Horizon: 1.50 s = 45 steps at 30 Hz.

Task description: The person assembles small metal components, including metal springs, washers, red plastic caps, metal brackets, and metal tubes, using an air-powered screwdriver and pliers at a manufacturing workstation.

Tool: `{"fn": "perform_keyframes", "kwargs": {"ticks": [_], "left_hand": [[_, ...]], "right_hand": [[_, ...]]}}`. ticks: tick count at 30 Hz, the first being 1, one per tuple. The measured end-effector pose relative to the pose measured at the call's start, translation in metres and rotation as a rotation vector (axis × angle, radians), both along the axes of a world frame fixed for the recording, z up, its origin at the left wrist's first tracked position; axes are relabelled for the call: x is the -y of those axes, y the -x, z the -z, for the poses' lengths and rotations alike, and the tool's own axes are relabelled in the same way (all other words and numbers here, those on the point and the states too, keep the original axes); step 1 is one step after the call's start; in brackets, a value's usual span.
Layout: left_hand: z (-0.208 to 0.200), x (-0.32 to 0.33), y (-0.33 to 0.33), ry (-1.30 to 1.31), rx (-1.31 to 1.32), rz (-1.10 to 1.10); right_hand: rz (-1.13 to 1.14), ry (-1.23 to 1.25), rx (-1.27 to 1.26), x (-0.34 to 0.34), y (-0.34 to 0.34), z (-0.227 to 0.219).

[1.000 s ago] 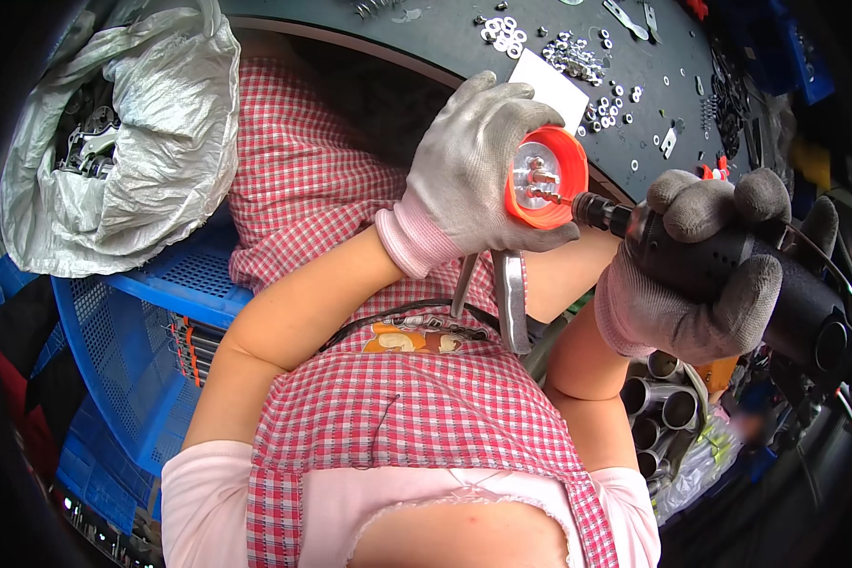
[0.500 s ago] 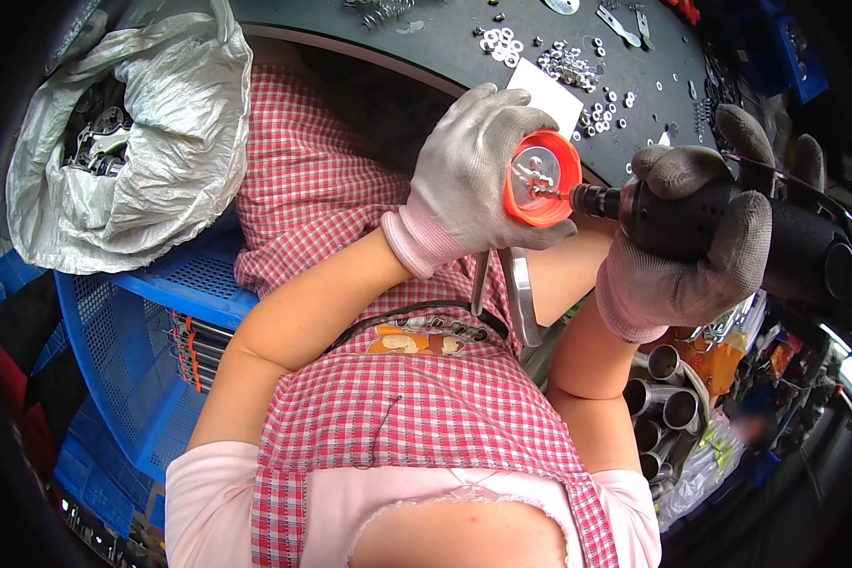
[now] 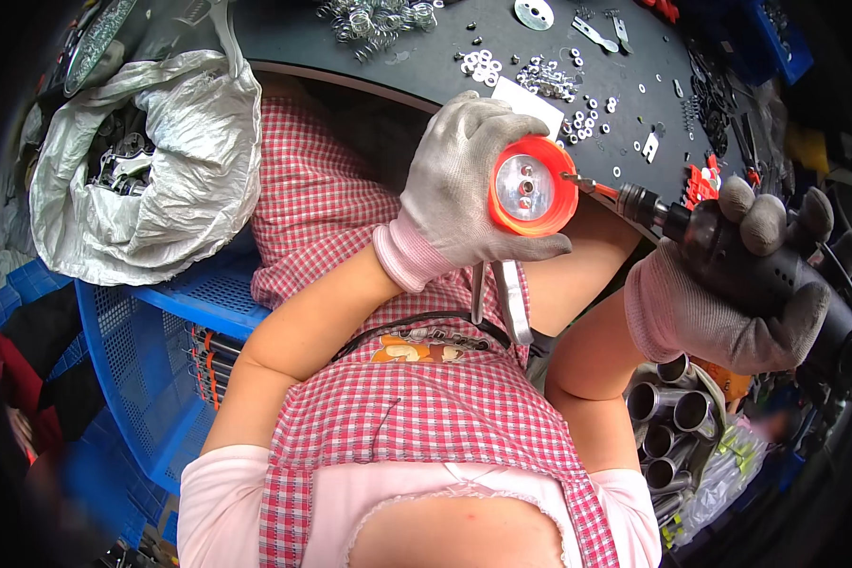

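Observation:
My left hand [image 3: 464, 185], in a grey knit glove, grips a round orange plastic part [image 3: 532, 186] with a silvery centre, held over my lap below the table edge. Two flat metal strips [image 3: 504, 301] hang down from under that hand. My right hand [image 3: 734, 298], also gloved, is closed around a dark electric screwdriver [image 3: 729, 254]. Its bit tip [image 3: 577, 180] rests against the right rim of the orange part.
A dark worktable [image 3: 445, 71] carries scattered washers [image 3: 577, 121], springs [image 3: 374, 19], a white card and small red parts [image 3: 701, 185]. A grey plastic bag of metal pieces [image 3: 151, 161] sits on a blue mesh crate [image 3: 151, 350] at left. Metal tubes [image 3: 672, 417] stand lower right.
Both hands have shifted slightly; the screwdriver bit has drawn back from the centre of the orange part to its right rim.

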<state>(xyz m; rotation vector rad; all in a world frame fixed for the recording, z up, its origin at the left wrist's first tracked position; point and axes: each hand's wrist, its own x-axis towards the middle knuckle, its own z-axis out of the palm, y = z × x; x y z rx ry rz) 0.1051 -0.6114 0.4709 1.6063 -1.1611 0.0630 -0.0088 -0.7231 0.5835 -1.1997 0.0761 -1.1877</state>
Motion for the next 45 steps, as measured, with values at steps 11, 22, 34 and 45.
{"fn": "perform_keyframes", "kwargs": {"ticks": [11,22,34,45], "left_hand": [[-0.039,0.015,-0.028,0.069,-0.379,0.092],[-0.046,0.039,-0.059,-0.04,-0.264,0.09],[-0.062,0.065,-0.069,-0.131,-0.05,0.136],[-0.082,0.129,-0.023,-0.659,1.118,-0.161]], "right_hand": [[0.701,0.052,-0.411,0.058,0.021,0.004],[0.843,0.476,-1.78,0.166,0.003,0.07],[0.735,0.597,-0.908,0.128,-0.025,0.075],[0.071,0.135,-0.389,0.071,-0.103,0.116]]}}
